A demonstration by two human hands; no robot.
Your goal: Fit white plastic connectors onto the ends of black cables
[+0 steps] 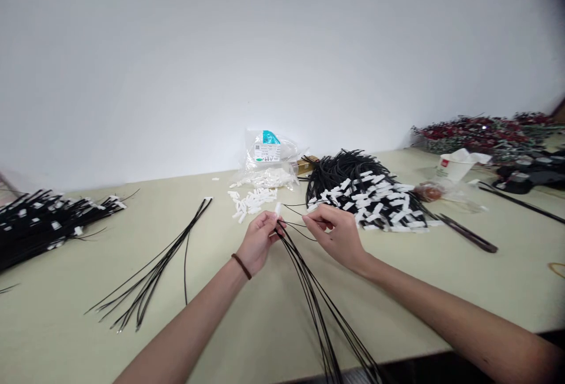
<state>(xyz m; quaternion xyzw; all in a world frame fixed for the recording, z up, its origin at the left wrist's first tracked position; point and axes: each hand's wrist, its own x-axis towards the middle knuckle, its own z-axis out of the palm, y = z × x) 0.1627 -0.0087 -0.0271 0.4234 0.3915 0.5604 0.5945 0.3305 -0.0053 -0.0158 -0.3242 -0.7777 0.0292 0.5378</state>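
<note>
My left hand (259, 243) is closed around the top of a bundle of thin black wires (318, 307) and pinches a small white connector (278, 209) at its fingertips. My right hand (338, 234) is closed in a pinch on the end of one thin black wire (296, 206), just right of the connector. The bundle hangs down from my left hand toward the table's near edge. A heap of loose white connectors (251, 200) lies just beyond my hands.
A pale table (66, 325) runs to a white wall. Loose black wires (154, 269) lie at left, finished wires with white connectors (375, 199) at right and far left (39, 222). A plastic bag (268, 154), paper cup (454, 166) and red-green wire heap (481, 134) sit behind.
</note>
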